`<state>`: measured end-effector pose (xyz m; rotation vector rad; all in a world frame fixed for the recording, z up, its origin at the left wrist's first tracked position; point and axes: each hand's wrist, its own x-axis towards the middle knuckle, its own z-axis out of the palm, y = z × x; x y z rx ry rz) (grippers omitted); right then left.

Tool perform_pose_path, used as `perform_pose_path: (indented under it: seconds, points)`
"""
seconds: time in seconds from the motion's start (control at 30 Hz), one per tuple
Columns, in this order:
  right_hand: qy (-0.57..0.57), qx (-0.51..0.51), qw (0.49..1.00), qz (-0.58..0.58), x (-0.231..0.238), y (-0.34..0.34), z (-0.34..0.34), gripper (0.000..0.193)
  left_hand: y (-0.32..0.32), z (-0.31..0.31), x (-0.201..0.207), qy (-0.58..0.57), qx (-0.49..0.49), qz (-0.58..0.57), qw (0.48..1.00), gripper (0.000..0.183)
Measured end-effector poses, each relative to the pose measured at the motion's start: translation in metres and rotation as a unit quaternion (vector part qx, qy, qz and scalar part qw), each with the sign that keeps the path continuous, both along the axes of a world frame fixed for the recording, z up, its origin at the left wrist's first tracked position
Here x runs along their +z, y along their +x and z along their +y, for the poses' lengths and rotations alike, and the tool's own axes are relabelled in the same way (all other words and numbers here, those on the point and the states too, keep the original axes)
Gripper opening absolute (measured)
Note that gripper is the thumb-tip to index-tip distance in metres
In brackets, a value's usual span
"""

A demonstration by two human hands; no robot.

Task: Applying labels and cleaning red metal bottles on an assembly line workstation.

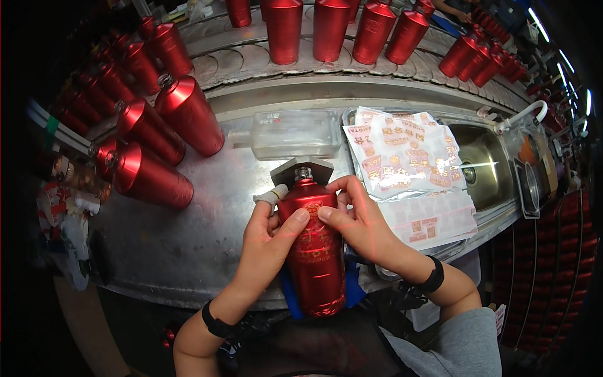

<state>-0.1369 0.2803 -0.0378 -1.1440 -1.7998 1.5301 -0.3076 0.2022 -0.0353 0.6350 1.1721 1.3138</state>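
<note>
The metal tabletop (195,251) extends across the work position, with its far edge bordered by a curved conveyor (232,58) carrying upright red bottles. A sink (483,185) is set at the right end, its basin within a metal rim.

Near the left end stands a group of red bottles (191,119), spaced back toward the far edge; these bound sideways movement on that side. Printed sheets (408,151) lie overlapped in a shallow metal tray (347,119) between the right hand and the sink — the closest obstruction on the right. The widest open room runs from the left group to the left hand.

The held red bottle (312,254) is at the middle of the near edge. Its long axis runs away from the wearer, neck toward the far edge and base toward the body, printed face up. A blue piece (357,283) shows beneath its lower part. Beyond the neck, a clear bottle-shaped container (295,135) lies sideways, neck left. A dark angular block (282,173) sits behind the neck; contact cannot be determined.

Left hand (267,229) and right hand (361,220) are both clamped on the bottle's upper body — thumbs on the printed face, fingers around the sides. A pale finger cover (270,196) is on the left hand.
</note>
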Motion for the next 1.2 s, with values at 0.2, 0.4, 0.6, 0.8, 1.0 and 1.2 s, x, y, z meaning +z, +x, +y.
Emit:
perform_pose_path:
  seconds: [0.2,0.4,0.6,0.8,1.0,1.2]
  points:
    - [-0.058,-0.003,0.998,0.039,0.002,0.0,0.004,0.045,-0.002,0.005,0.003,-0.011,0.003,0.003,1.0,0.063]
    - [-0.002,-0.01,0.999,-0.045,0.005,-0.006,0.005,0.049,-0.001,0.005,0.002,-0.007,-0.006,-0.008,1.0,0.063]
    - [-0.016,-0.009,1.0,-0.012,0.003,-0.005,0.005,0.049,-0.001,0.006,0.002,-0.008,-0.001,-0.004,1.0,0.062]
    - [-0.016,-0.003,1.0,-0.024,0.005,-0.004,0.004,0.049,-0.002,0.009,0.007,-0.006,-0.005,-0.002,1.0,0.058]
    - [0.022,0.001,0.999,-0.025,0.005,-0.003,0.003,0.046,0.0,0.009,0.005,-0.001,0.002,0.013,1.0,0.055]
    - [-0.052,0.007,0.997,0.05,-0.002,0.003,0.005,0.042,0.0,0.017,0.01,-0.01,-0.006,0.03,0.999,0.051]
